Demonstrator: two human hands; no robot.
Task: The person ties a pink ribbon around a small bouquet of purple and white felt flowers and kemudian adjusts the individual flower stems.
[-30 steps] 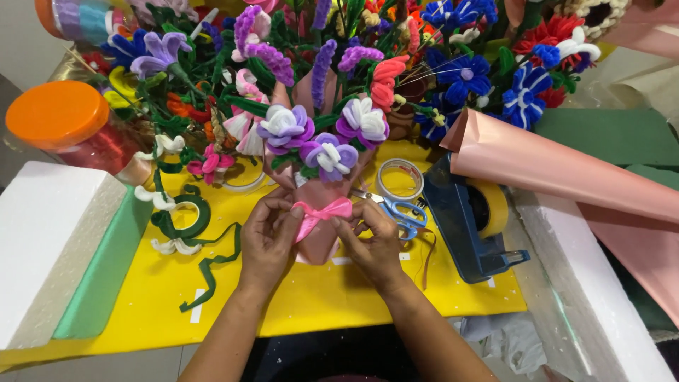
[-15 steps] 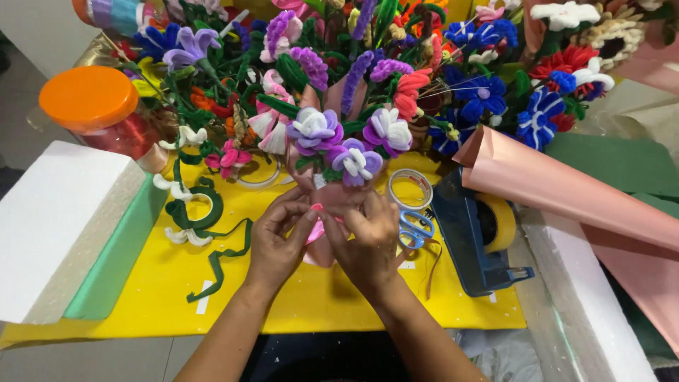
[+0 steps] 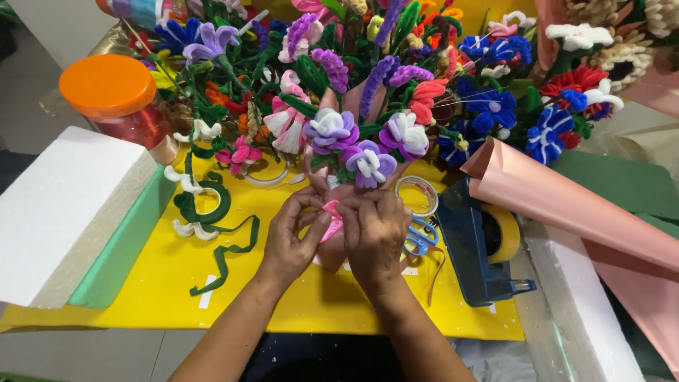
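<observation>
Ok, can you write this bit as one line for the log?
left hand: pinching pink ribbon | right hand: on ribbon, over bouquet wrap | near: scissors, tape dispenser, yellow mat

The pink bow (image 3: 331, 218), spread open and in plain sight a second ago, is now mostly covered: the left hand (image 3: 293, 240) and right hand (image 3: 375, 233) have closed together over it, fingertips pinching its middle against the bouquet (image 3: 361, 152)
</observation>
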